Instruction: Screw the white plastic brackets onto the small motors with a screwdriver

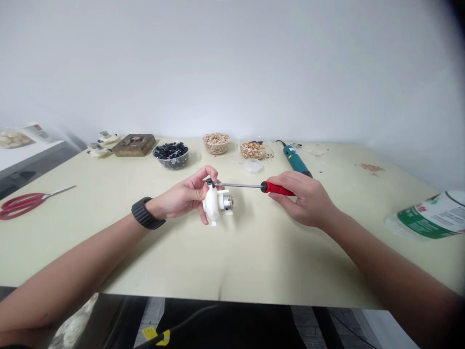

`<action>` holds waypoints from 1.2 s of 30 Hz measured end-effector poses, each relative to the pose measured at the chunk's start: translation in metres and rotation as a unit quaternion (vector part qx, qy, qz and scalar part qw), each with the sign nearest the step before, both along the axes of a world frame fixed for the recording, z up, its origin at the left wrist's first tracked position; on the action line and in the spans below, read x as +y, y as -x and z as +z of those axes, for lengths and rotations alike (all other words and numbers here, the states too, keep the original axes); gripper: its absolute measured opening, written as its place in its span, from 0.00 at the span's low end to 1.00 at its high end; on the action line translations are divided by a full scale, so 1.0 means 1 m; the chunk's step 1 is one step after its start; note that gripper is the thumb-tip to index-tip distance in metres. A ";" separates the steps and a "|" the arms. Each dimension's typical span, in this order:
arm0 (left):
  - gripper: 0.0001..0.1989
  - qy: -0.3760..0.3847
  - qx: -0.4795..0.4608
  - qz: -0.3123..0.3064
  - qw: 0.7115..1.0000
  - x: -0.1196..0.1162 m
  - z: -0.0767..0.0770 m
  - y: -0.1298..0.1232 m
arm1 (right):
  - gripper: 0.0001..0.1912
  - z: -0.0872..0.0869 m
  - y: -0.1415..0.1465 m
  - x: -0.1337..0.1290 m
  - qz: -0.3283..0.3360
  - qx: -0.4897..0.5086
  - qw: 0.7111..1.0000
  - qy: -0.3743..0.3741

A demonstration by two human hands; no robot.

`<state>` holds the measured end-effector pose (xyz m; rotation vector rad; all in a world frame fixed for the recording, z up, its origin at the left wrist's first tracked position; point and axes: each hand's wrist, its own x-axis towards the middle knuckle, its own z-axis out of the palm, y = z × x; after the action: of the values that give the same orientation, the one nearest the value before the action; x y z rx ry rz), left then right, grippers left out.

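While the left hand is pinching a white plastic housing with a metal motor can between thumb and fingers, the right hand is gripping the red handle of a screwdriver — its steel shaft is running across to the housing's top, right by the left fingers. Beyond the grip, a bowl of black pieces and a bowl of tan granules are sitting on the pale table; a teal rotary tool is lying just behind the right hand — red scissors well out past the left wrist.
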<state>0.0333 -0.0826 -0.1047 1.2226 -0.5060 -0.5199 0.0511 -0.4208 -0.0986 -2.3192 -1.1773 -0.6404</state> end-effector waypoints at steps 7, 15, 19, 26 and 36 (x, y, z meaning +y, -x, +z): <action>0.19 0.030 0.021 -0.041 0.998 0.002 -0.001 -0.002 | 0.08 0.001 0.000 0.000 0.007 -0.009 1.000 0.012; 0.17 0.039 0.018 -0.058 0.997 0.003 -0.003 -0.003 | 0.08 0.002 -0.002 -0.001 0.001 -0.009 1.000 0.019; 0.16 0.035 0.009 -0.064 0.997 0.004 -0.004 -0.003 | 0.08 0.002 0.000 -0.001 0.001 0.001 1.000 0.023; 0.16 0.032 0.011 -0.074 0.997 0.006 -0.005 -0.003 | 0.08 0.005 0.003 -0.002 0.001 0.011 1.000 0.028; 0.11 -0.001 -0.001 -0.097 0.995 0.009 -0.006 -0.006 | 0.04 0.007 0.005 -0.007 -0.010 0.011 0.999 0.047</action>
<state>0.0395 -0.0737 -0.1108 1.1829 -0.6300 -0.6840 0.0462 -0.4279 -0.0913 -2.4130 -1.1995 -0.5764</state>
